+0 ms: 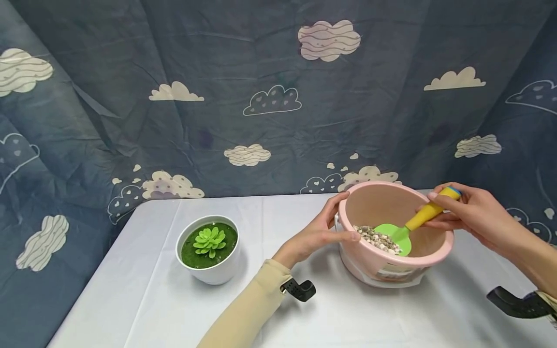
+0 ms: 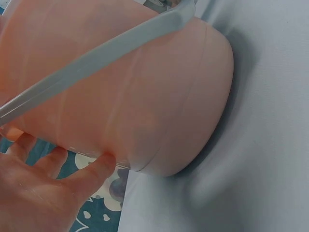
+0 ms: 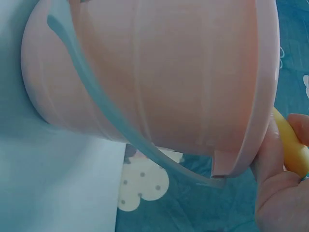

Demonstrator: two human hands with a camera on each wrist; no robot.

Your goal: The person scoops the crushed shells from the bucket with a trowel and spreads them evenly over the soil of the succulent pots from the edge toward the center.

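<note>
A pink plastic bucket stands on the right of the table, its pale handle hanging down outside. My left hand holds its left side, thumb at the front rim and fingers farther back; in the left wrist view fingertips touch the outer wall. My right hand grips the yellow handle of a toy shovel at the right rim. The shovel's green blade is inside the bucket, against gravel heaped at the left and front. In the right wrist view, the bucket's wall hides the blade.
A white pot with a green succulent stands left on the white-covered table. Behind the table hangs a dark blue cloth with cloud prints. Black bands are on both wrists.
</note>
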